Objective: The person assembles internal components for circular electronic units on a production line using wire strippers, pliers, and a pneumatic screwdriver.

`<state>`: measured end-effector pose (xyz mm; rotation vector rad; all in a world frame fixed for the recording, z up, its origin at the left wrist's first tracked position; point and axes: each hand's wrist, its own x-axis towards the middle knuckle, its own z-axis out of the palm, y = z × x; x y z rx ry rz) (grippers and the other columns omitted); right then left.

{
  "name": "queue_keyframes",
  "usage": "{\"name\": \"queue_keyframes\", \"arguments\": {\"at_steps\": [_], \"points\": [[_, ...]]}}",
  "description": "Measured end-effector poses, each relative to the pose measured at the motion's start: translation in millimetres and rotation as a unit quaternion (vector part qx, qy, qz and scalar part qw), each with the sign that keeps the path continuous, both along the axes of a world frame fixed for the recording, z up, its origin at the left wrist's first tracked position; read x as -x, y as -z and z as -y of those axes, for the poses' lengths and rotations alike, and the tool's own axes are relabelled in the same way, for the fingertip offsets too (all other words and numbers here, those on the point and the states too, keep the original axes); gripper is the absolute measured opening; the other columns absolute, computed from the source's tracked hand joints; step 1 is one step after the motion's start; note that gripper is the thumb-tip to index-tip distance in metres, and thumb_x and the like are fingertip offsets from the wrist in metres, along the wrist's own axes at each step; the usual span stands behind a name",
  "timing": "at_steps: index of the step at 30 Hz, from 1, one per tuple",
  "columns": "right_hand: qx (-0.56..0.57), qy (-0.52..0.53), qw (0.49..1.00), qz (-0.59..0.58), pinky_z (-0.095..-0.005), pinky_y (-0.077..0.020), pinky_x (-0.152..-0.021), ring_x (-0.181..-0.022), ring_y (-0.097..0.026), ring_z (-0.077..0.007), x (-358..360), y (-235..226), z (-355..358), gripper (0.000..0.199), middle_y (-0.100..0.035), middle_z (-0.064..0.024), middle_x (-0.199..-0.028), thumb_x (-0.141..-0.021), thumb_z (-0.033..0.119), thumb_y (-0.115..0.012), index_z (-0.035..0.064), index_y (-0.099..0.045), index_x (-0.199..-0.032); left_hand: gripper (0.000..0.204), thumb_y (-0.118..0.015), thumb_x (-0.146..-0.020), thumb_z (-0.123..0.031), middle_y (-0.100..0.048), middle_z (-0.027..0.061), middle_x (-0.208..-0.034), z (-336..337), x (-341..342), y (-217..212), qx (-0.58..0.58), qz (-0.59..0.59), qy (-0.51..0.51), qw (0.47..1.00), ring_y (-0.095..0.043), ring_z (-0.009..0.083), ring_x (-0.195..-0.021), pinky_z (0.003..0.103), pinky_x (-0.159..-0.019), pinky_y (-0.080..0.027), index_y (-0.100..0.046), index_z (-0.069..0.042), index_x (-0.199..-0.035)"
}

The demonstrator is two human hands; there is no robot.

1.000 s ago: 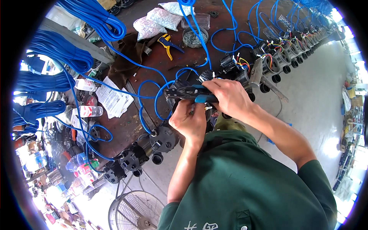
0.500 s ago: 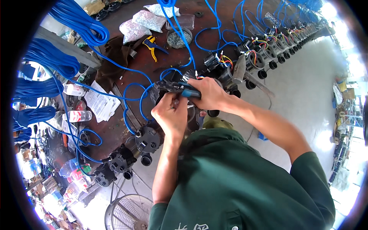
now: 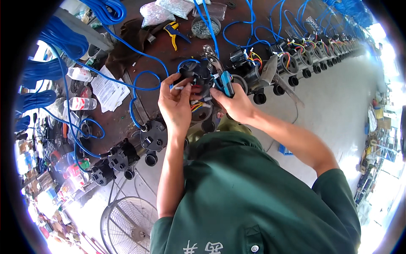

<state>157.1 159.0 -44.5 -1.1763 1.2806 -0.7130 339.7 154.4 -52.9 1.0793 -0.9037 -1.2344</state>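
Observation:
My right hand (image 3: 237, 103) is closed around a pair of pliers (image 3: 227, 84) with blue and black handles, their metal jaws pointing up and away from me. Close by on the left, my left hand (image 3: 174, 101) has its fingers curled round thin wires with white sleeve ends (image 3: 179, 87). Against those fingers is a black plastic part (image 3: 190, 71), partly covered by them. Below the hands, red, yellow and white wires (image 3: 198, 106) come out of the open end of a grey motor housing (image 3: 205, 113). Exactly where the fingertips pinch is hard to see.
Grey housings (image 3: 292, 63) with coloured wires line the bench edge to the right, with a hammer (image 3: 270, 72) across them. Capped black units (image 3: 153, 136) stand at left. Yellow-blue wire strippers (image 3: 173, 34), a bowl of small parts (image 3: 206, 27) and blue cable coils (image 3: 63, 38) lie beyond. A fan (image 3: 131, 224) stands below.
The pliers have swung from lying sideways at the wires to pointing up and away. My hands have moved apart, and the coloured wires now show below them. The whole view has shifted slightly.

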Motion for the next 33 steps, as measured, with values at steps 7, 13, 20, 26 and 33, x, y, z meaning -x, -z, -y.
{"name": "queue_keyframes", "arguments": {"at_steps": [7,13,20,26,33], "points": [[-0.182,0.071,0.961,0.198,-0.0275,-0.0317,-0.048,-0.056,-0.042,-0.0067,6.8,-3.8,4.1,0.028,-0.049,0.0061,-0.067,-0.104,0.030,-0.068,0.0116,-0.059,-0.085,0.024,-0.057,-0.105,0.003,-0.071,0.0269,-0.118,-6.8,2.2,8.7,-0.061,-0.138,0.020,0.988,-0.076,0.0276,-0.100,0.035,-0.090,-0.063,-0.045,0.006,-0.126],[-0.174,-0.038,0.975,0.134,-0.0307,-0.0468,-0.076,-0.081,-0.056,-0.0112,32.3,-17.4,5.5,0.028,-0.059,0.0014,-0.091,-0.096,0.018,-0.075,0.0058,-0.062,-0.118,0.017,-0.055,-0.107,-0.001,-0.070,0.0279,-0.118,-8.8,-10.4,13.5,-0.023,-0.171,0.048,0.984,-0.076,0.0287,-0.098,0.036,-0.086,-0.064,-0.044,0.002,-0.120],[0.014,0.031,0.997,0.073,-0.0298,-0.0481,-0.088,-0.095,-0.061,-0.0121,58.1,-30.1,1.7,0.044,-0.064,-0.0005,-0.102,-0.105,0.023,-0.067,0.0023,-0.055,-0.142,0.016,-0.068,-0.102,-0.006,-0.077,0.0187,-0.097,-11.2,-3.1,2.2,-0.050,-0.127,-0.032,0.990,-0.072,0.0171,-0.070,0.030,-0.061,-0.063,-0.071,0.007,-0.110],[0.181,-0.056,0.946,-0.263,-0.0396,-0.0543,-0.077,-0.083,-0.072,-0.0326,41.6,-58.5,13.6,0.036,-0.073,-0.0189,-0.094,-0.102,0.022,-0.068,0.0053,-0.066,-0.133,0.019,-0.067,-0.103,-0.007,-0.075,0.0136,-0.096,-15.2,-3.4,5.3,-0.045,-0.141,-0.042,0.988,-0.070,0.0144,-0.074,0.030,-0.064,-0.064,-0.072,0.008,-0.113],[0.283,-0.041,0.922,-0.260,-0.0316,-0.0475,-0.064,-0.066,-0.058,-0.0169,22.2,-58.2,28.3,0.028,-0.067,-0.0121,-0.076,-0.100,0.020,-0.073,0.0023,-0.071,-0.122,0.015,-0.073,-0.098,-0.001,-0.075,0.0118,-0.090,-16.8,5.0,-0.9,-0.048,-0.140,-0.060,0.987,-0.071,0.0142,-0.066,0.028,-0.063,-0.061,-0.073,0.008,-0.110]]}}
